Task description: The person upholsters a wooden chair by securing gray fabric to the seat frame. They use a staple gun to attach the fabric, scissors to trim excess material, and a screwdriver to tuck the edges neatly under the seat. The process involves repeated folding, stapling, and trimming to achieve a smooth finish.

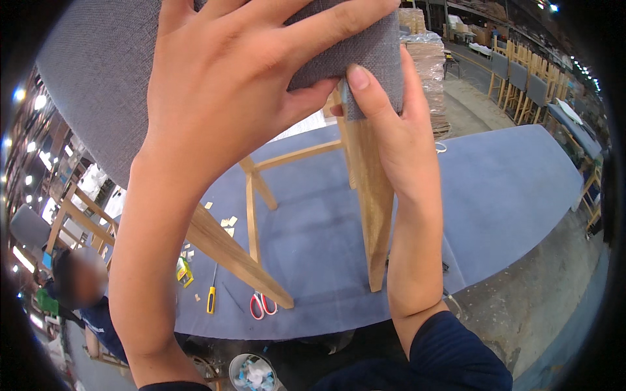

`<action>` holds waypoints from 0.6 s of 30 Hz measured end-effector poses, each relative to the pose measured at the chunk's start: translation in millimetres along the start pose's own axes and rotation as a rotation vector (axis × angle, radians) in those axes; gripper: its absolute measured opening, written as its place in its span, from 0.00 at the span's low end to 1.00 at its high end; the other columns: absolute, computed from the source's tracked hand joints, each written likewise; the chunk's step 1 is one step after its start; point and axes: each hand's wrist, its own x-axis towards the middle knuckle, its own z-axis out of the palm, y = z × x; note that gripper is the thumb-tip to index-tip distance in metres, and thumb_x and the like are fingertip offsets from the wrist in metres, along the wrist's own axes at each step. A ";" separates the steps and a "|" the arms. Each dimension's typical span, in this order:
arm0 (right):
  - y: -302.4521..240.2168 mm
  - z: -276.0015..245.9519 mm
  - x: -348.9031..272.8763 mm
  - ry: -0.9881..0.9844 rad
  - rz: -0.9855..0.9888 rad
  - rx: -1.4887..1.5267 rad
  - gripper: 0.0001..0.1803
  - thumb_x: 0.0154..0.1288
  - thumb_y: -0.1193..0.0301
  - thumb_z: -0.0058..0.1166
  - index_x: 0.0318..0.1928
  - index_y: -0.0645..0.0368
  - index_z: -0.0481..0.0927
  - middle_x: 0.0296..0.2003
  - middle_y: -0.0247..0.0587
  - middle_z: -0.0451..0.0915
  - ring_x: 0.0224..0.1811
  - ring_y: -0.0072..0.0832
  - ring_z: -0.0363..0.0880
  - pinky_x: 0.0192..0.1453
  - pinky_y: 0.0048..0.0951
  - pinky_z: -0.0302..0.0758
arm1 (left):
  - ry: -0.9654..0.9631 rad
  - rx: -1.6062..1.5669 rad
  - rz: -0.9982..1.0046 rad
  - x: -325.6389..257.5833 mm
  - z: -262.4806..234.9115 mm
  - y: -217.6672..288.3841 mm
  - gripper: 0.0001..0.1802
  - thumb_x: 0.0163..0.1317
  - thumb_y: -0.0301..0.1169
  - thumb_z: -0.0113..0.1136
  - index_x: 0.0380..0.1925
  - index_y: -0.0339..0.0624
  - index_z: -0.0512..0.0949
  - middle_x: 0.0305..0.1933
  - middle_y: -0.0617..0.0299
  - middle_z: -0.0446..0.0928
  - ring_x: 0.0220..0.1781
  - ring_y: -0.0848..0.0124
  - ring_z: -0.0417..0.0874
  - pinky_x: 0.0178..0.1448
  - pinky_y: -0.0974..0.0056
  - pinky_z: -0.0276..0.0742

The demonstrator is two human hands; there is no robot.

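Observation:
A chair with a grey fabric-covered part (98, 85) and light wooden legs (373, 208) stands on a blue-covered table (508, 176), close in front of me. My left hand (215, 91) lies spread on the grey fabric, its thumb reaching toward the lower corner at the right. At that corner, just above the right front leg, my right hand (401, 137) grips the fabric edge. Its thumb presses on the near face, and the other fingers go round the side, partly hidden. Both thumbs nearly meet there.
On the table lie a yellow-handled screwdriver (211, 296), red-handled scissors (263, 305), a yellow-green packet (184, 272) and several small pale chips (229, 222). A bin (235, 371) stands below the near edge. A person (107, 326) is at left; grey-backed stools (518, 75) stand far right.

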 end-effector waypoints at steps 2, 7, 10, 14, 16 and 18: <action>-2.2 1.2 -2.2 -0.004 0.045 -0.051 0.40 0.73 0.60 0.69 0.74 0.68 0.64 0.51 0.40 0.82 0.50 0.22 0.80 0.54 0.27 0.79 | 0.008 0.014 -0.009 -3.5 3.3 -0.6 0.36 0.54 0.51 0.75 0.66 0.71 0.79 0.79 0.70 0.71 0.83 0.62 0.65 0.85 0.31 0.44; -14.8 -1.9 -5.2 0.014 0.013 -0.170 0.43 0.72 0.58 0.69 0.76 0.67 0.62 0.55 0.44 0.81 0.54 0.25 0.79 0.59 0.28 0.77 | 0.138 -0.071 -0.102 1.8 13.8 7.6 0.36 0.57 0.53 0.73 0.68 0.73 0.78 0.79 0.72 0.71 0.83 0.63 0.65 0.86 0.30 0.41; -9.2 -19.9 -30.2 0.113 -0.062 -0.356 0.41 0.74 0.62 0.66 0.77 0.65 0.61 0.63 0.47 0.76 0.61 0.29 0.77 0.64 0.31 0.74 | 0.164 -0.174 -0.179 1.2 16.6 17.6 0.36 0.58 0.54 0.71 0.69 0.73 0.76 0.78 0.72 0.71 0.83 0.63 0.65 0.87 0.29 0.39; 30.4 -86.9 -117.8 0.452 0.078 -0.314 0.26 0.80 0.63 0.56 0.71 0.59 0.71 0.61 0.38 0.74 0.62 0.29 0.76 0.63 0.33 0.74 | -0.079 -0.437 -0.250 -0.4 -22.2 11.8 0.37 0.61 0.53 0.69 0.72 0.71 0.74 0.77 0.71 0.72 0.82 0.63 0.66 0.86 0.29 0.39; 48.1 -123.8 -178.7 0.555 0.334 -0.187 0.15 0.81 0.58 0.56 0.55 0.53 0.78 0.46 0.28 0.76 0.50 0.21 0.75 0.54 0.27 0.71 | -0.095 -0.430 -0.262 -0.9 -24.6 8.8 0.36 0.63 0.52 0.67 0.73 0.68 0.73 0.78 0.69 0.71 0.83 0.63 0.65 0.86 0.27 0.38; 79.0 -191.0 -270.8 0.711 0.618 0.037 0.16 0.79 0.54 0.57 0.51 0.53 0.80 0.42 0.27 0.78 0.48 0.22 0.75 0.53 0.31 0.72 | -0.042 -0.430 -0.283 2.5 -20.1 12.6 0.36 0.64 0.51 0.65 0.74 0.66 0.73 0.78 0.68 0.71 0.83 0.62 0.65 0.85 0.26 0.38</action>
